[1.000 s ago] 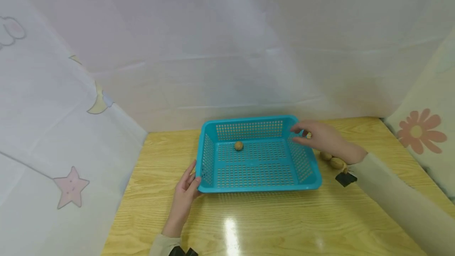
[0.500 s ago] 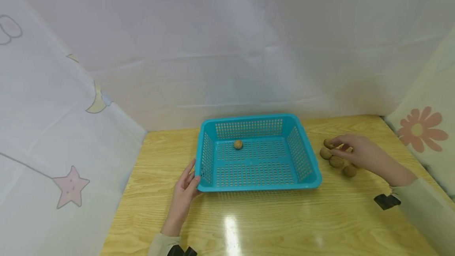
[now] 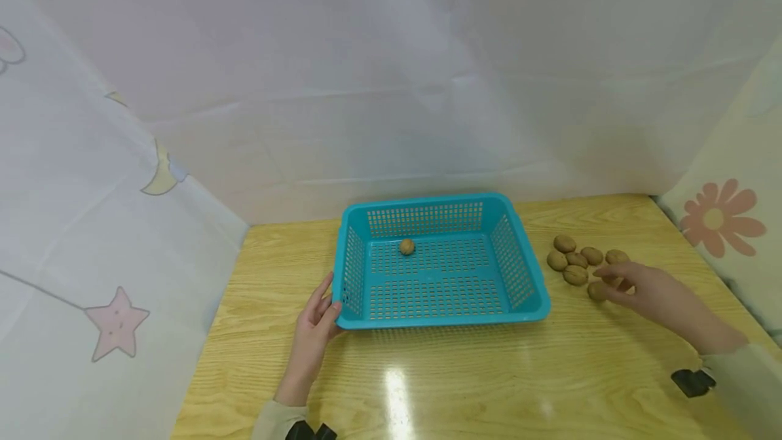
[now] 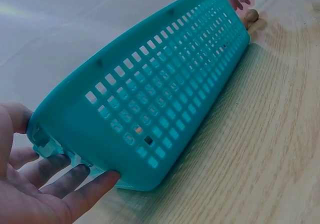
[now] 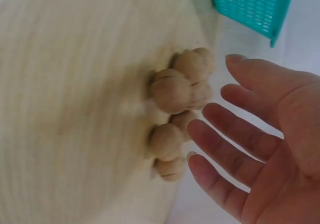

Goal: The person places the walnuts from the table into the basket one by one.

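Note:
A blue plastic basket (image 3: pixel 442 323) with slotted walls stands on the wooden table, one walnut (image 3: pixel 406 246) on its floor. At its near left corner my left hand (image 3: pixel 311 339) grips the rim. The left wrist view shows the thumb at the basket's rim (image 4: pixel 97 64) and the fingers spread against the wall. Several walnuts (image 3: pixel 575 275) lie in a loose cluster right of the basket. My right hand (image 3: pixel 650 297) hovers at the cluster's right side, over the nearest walnut (image 3: pixel 597 291). In the right wrist view its fingers (image 5: pixel 235 154) are spread and loosely bent, holding nothing.
A pale cloth backdrop (image 3: pixel 391 87) rises along the table's back edge, with printed side cloths at left and right. The table (image 3: pixel 476 386) extends in front of the basket. Black straps (image 3: pixel 693 382) sit at both wrists.
My right hand has moved from the basket's right rim rightward and nearer, to the walnut cluster, uncovering more walnuts. The left hand keeps its grip on the basket. The view has shifted slightly.

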Action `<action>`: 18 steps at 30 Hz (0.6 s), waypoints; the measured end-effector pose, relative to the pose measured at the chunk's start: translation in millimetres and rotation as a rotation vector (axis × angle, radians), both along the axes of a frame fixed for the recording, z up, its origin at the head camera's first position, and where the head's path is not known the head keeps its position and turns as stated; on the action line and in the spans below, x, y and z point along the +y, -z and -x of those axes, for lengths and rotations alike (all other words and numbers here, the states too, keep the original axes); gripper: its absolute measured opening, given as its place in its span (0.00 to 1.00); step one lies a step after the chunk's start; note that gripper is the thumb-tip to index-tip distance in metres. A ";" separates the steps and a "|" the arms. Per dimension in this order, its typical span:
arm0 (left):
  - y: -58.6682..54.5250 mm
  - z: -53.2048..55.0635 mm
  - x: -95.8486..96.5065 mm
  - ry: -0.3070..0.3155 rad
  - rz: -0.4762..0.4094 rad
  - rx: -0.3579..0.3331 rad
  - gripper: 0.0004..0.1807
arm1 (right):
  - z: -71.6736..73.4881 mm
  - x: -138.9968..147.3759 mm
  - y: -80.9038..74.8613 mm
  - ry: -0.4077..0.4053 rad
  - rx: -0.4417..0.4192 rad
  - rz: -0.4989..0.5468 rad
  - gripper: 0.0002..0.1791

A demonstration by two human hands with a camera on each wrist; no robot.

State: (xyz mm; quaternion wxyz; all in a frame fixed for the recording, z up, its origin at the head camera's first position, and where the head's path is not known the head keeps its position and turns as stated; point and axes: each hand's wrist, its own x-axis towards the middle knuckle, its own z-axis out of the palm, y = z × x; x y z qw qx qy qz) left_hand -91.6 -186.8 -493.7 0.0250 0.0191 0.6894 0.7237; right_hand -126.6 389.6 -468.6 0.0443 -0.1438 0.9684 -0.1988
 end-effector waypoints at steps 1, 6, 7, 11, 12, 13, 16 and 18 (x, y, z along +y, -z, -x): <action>-0.2 0.0 0.0 0.000 -0.001 -0.001 0.33 | -0.7 0.5 2.4 -0.001 0.001 -0.004 0.21; 0.2 0.3 0.0 -0.001 -0.001 -0.004 0.33 | -1.8 2.1 12.9 0.001 0.015 -0.012 0.18; 0.5 0.4 0.0 -0.002 -0.001 -0.006 0.33 | -1.9 2.5 14.5 0.003 0.011 -0.013 0.18; 1.0 0.2 0.0 -0.007 0.001 -0.011 0.33 | -2.4 4.5 20.4 0.011 -0.006 -0.012 0.18; 1.0 0.2 0.0 -0.007 0.001 -0.010 0.33 | -2.5 4.9 21.7 0.015 -0.012 -0.011 0.19; 1.0 0.1 0.0 -0.007 0.001 -0.009 0.33 | -2.5 5.5 23.0 0.018 -0.016 -0.008 0.19; 0.9 0.2 -0.2 -0.006 0.004 -0.007 0.33 | -2.2 6.5 26.4 0.032 -0.028 0.002 0.20; 0.6 0.3 -0.3 -0.004 0.007 -0.003 0.33 | -1.8 6.7 27.8 0.033 -0.031 0.013 0.21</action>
